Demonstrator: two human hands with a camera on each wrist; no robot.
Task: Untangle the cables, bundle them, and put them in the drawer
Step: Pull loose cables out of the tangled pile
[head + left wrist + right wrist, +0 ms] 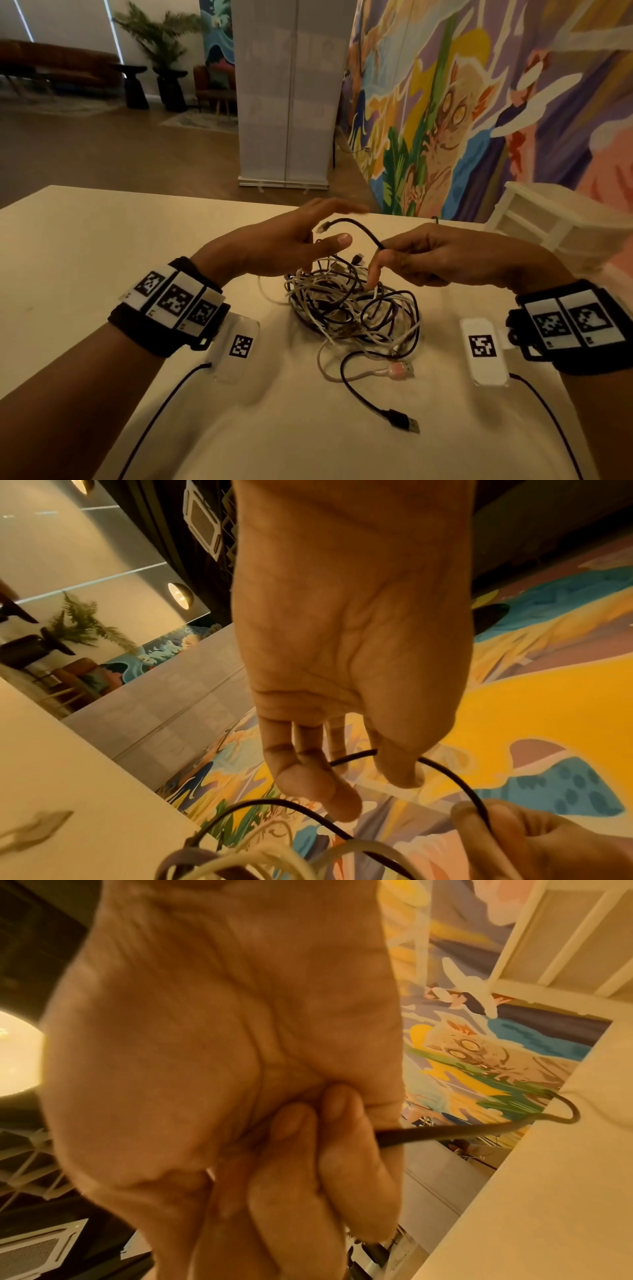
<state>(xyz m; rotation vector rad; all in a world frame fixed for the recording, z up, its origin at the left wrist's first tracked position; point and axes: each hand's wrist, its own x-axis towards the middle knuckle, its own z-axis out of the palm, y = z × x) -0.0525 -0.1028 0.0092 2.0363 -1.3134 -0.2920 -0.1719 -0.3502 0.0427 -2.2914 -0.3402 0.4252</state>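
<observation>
Landmark: tangle of cables (352,308), mid-table (102,240).
- Above it: left hand (284,243), fingers spread, and right hand (442,257), pinching a black cable (363,229) that arches between them; approach from above blocked.
- Near side: loose black USB lead (376,404) and pink-tipped plug (397,370) trail across the tabletop.
- Left of it: bare tabletop, passable.
- Right of it and farther back: white drawer unit (561,222) stands at the table's corner; bare tabletop between unit and tangle.

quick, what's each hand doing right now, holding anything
Left hand: open, fingers loosely spread above the tangled cables, gripping nothing.
Right hand: closed, pinching the black cable near its free end.
</observation>
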